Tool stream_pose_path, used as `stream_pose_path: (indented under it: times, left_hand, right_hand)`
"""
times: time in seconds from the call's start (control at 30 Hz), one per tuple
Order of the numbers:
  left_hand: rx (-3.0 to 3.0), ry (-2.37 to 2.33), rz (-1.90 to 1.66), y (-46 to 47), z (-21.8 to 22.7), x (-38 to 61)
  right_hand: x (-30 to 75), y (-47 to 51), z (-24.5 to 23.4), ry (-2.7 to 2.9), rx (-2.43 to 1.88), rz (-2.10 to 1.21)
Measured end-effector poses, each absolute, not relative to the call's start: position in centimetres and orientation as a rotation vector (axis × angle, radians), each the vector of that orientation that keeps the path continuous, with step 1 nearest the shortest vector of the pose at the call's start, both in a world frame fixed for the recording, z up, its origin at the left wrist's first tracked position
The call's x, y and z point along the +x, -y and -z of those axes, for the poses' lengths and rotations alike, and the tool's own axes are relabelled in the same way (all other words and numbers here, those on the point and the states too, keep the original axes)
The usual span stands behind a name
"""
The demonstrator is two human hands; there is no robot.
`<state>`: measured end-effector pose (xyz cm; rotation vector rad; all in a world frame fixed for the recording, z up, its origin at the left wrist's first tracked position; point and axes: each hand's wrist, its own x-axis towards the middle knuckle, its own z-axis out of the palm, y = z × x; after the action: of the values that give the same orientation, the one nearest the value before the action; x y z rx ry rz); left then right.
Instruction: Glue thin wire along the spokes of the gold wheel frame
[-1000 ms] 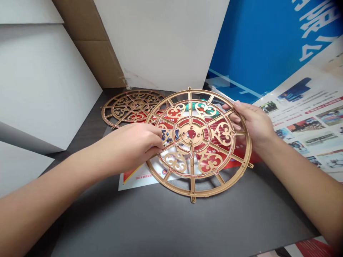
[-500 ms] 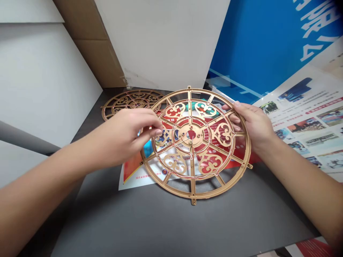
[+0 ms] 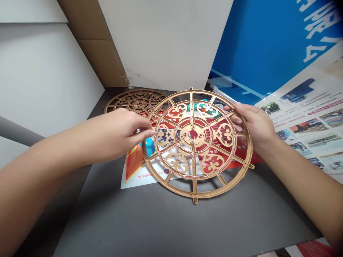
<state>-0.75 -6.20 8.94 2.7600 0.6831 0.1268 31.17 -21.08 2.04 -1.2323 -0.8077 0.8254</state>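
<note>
A round gold openwork frame [image 3: 188, 128], like a spoked wheel with scroll ornaments, is tilted up toward me above the table. Thin reddish wires run along its inner rings and cross near the hub. My right hand [image 3: 255, 123] grips its upper right rim, thumb in front and fingers behind. My left hand [image 3: 132, 130] is at the left rim with thumb and forefinger pinched together; whether anything is between them is too small to see. Behind my left hand lies a second, similar wired frame [image 3: 140, 104], partly covered.
Under the frame a red and white printed sheet [image 3: 131, 182] lies on the dark grey table [image 3: 134, 221]. White panels [image 3: 166, 43] and a cardboard piece [image 3: 92, 46] stand behind. To the right are a blue banner [image 3: 249, 46] and a sheet with photos [image 3: 302, 121].
My left hand has drawn slightly left, away from the scrollwork to outside the frame's rim, still pinched. My right hand keeps its hold. The whole view has shifted a little.
</note>
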Motion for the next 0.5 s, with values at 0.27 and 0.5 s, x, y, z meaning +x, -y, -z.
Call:
stream_pose_path:
  times: [0.27, 0.5]
  left_hand:
    - [2.835, -1.033, -0.094, 5.9, -9.9, -1.2]
    - [2.927, -1.101, -0.757, 6.3, -10.8, -1.6]
  right_hand:
    - [31.0, 21.0, -2.2, 0.814, -1.223, -0.820]
    - [30.9, 21.0, -2.2, 0.828, -1.218, -0.824]
